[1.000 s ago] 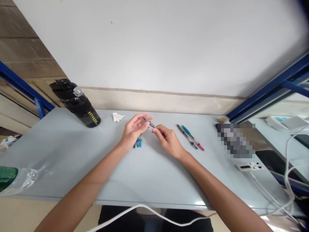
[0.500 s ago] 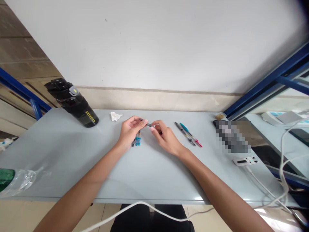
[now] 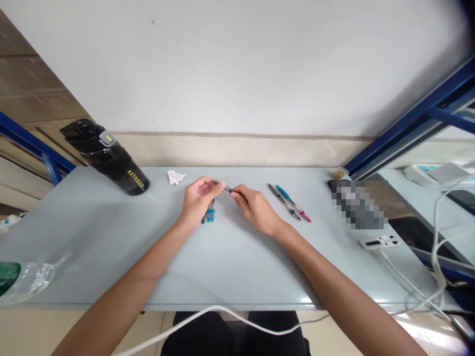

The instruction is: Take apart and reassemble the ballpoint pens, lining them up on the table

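Note:
My left hand (image 3: 196,200) pinches a dark pen (image 3: 227,188) near its left end, between thumb and fingers. My right hand (image 3: 256,207) has its thumb and fingers closed on the pen's right end. Partly hidden behind my left hand, several pens with blue and black ends (image 3: 211,213) lie on the grey table (image 3: 237,267). To the right of my right hand rest a black-and-clear pen (image 3: 284,201) and a pen with a teal end and a red tip (image 3: 294,201), side by side.
A black bottle (image 3: 111,160) stands at the back left, with crumpled tissue (image 3: 175,177) beside it. A clear bottle (image 3: 33,282) is at the left edge. On the right are a blurred dark object (image 3: 358,205), a small container (image 3: 339,173), a white device (image 3: 378,242) and cables.
The right hand's fingers have drawn closer together around the pen's right end, and the pen lies slightly flatter. The view has shifted slightly.

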Action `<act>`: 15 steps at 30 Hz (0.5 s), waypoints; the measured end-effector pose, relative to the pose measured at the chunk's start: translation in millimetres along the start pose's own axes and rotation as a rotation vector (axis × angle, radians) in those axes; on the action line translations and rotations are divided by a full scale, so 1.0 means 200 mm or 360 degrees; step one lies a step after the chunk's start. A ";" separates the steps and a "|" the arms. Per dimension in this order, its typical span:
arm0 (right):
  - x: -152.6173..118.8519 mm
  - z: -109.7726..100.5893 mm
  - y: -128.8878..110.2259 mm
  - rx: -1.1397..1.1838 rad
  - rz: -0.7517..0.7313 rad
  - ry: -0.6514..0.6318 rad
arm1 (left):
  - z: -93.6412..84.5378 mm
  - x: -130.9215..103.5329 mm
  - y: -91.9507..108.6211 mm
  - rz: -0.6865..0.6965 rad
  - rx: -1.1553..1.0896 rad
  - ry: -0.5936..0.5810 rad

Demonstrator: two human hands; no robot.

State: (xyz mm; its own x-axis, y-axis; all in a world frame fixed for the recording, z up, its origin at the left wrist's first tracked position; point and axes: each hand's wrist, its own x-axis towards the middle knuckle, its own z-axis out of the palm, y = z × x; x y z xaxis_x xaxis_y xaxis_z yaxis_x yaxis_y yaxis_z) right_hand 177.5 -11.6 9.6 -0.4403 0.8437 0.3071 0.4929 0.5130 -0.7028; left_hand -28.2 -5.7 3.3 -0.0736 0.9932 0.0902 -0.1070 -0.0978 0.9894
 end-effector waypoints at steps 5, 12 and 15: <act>0.00 0.00 0.01 -0.0069 0.0014 0.0075 | 0.00 0.00 0.00 -0.0002 -0.0022 -0.0006; 0.01 -0.01 0.00 -0.0093 -0.0013 0.0012 | 0.00 0.01 -0.02 0.0029 -0.0057 0.0002; 0.01 -0.01 0.03 -0.0078 -0.0021 0.0039 | 0.00 0.01 -0.03 0.0061 -0.0069 -0.0044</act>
State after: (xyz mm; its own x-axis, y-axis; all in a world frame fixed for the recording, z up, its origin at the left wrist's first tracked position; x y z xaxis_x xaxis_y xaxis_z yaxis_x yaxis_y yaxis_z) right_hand 180.3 -7.3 7.0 -0.4286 0.8401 0.3325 0.5237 0.5309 -0.6662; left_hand -28.4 -3.5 -1.8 -0.0510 0.9900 0.1314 -0.1475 -0.1376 0.9794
